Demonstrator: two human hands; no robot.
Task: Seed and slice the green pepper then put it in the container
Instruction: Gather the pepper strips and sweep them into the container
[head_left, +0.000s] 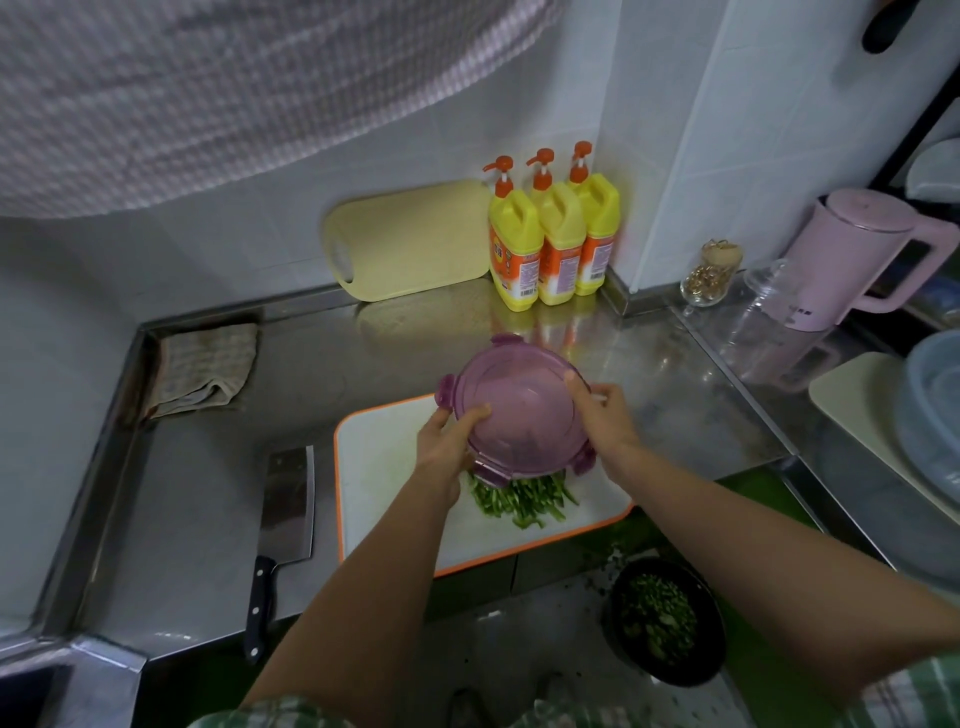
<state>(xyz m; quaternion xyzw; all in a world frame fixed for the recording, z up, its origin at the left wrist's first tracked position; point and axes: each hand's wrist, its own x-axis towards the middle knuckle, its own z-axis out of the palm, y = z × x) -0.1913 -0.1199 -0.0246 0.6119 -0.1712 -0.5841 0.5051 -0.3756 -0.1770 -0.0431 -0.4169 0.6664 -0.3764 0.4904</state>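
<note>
Holding the purple container (519, 410) from both sides in the centre of the frame, the left hand (449, 447) and right hand (605, 415) grip its rim, just above the white cutting board (384, 467). The sliced green pepper (519, 501) lies heaped on the board, partly under the container. A careless scoop could, I think, push strips over the board's near edge. Labels on the yellow bottles (550, 244), upper centre, are too blurred to read.
</note>
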